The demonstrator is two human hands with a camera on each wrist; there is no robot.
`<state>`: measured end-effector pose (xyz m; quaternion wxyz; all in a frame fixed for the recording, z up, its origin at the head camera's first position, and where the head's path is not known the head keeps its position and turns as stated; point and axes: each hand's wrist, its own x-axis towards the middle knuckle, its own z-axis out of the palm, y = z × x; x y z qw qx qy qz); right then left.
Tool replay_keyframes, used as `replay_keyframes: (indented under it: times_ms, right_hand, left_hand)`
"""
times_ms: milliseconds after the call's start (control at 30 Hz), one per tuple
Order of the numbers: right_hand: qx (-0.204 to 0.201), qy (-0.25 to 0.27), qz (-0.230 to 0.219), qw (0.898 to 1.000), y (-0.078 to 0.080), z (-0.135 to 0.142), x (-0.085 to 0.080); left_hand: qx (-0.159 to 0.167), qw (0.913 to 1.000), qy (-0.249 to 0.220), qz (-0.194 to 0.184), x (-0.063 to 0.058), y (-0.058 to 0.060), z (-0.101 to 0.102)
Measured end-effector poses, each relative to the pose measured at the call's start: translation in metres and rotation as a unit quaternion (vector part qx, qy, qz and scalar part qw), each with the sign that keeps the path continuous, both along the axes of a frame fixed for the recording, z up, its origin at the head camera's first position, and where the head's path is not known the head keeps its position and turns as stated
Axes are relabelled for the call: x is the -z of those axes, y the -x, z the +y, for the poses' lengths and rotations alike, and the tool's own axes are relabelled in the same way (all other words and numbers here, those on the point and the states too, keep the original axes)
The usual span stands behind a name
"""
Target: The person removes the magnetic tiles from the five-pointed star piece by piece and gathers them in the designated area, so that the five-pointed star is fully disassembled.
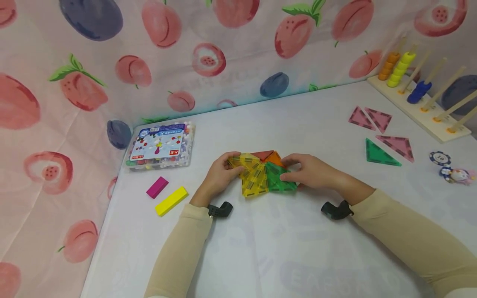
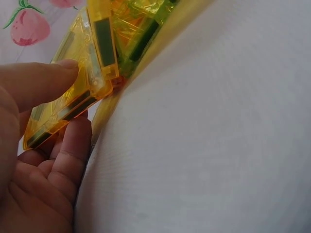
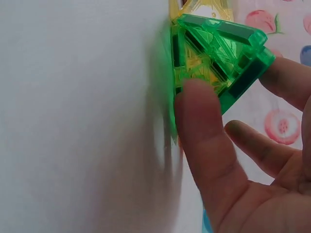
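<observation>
A structure of translucent magnetic tiles stands on the table between both hands in the head view. Its left side is made of yellow tiles (image 1: 255,179), and a green tile (image 1: 275,176) forms the front right. Behind them show an orange tile (image 1: 275,158) and a red tile (image 1: 262,155). My left hand (image 1: 220,174) pinches a yellow triangular tile (image 2: 73,94) at the left end, thumb on top and fingers underneath. On the other side, my right hand (image 1: 314,171) holds the green triangular part (image 3: 228,53) between thumb and fingers.
Pink triangle tiles (image 1: 397,146) and a loose green triangle (image 1: 380,154) lie at the right. Behind them stands a wooden peg board (image 1: 417,103) with rings. A poker chip (image 1: 440,158) and small figurine (image 1: 456,174) lie nearby. At left are a clear box (image 1: 160,145), magenta block (image 1: 157,187) and yellow block (image 1: 171,201).
</observation>
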<state>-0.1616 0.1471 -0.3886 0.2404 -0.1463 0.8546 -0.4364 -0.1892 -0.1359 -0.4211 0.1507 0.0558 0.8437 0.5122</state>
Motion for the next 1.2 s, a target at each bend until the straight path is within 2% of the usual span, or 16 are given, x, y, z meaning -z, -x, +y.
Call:
replay_keyframes:
  times_ms: [267,667,833,933,1000,1200]
  right_hand:
    - [-0.015,-0.055,0.038,0.998,0.001,0.004,0.0]
    - [-0.031,-0.092,0.08,0.992,0.001,0.02,0.003]
    - [-0.044,-0.092,0.098,0.99,0.0,0.039,-0.003]
    - [-0.03,-0.102,0.114,0.988,0.003,0.06,-0.01]
    - [-0.007,-0.118,0.121,0.986,0.008,0.076,-0.015]
    - [0.055,-0.146,0.123,0.98,0.029,0.129,-0.024]
  left_hand:
    - [0.0,1.0,0.002,-0.004,-0.001,0.0,0.0]
    - [0.0,1.0,0.0,-0.004,-0.001,0.0,0.0]
    - [-0.004,1.0,-0.001,-0.002,-0.001,-0.001,0.0]
    - [-0.005,1.0,0.002,-0.003,-0.002,-0.001,0.0]
    - [-0.005,1.0,0.003,-0.004,-0.002,-0.001,0.001]
    - [-0.006,1.0,0.005,-0.003,-0.001,-0.001,0.001]
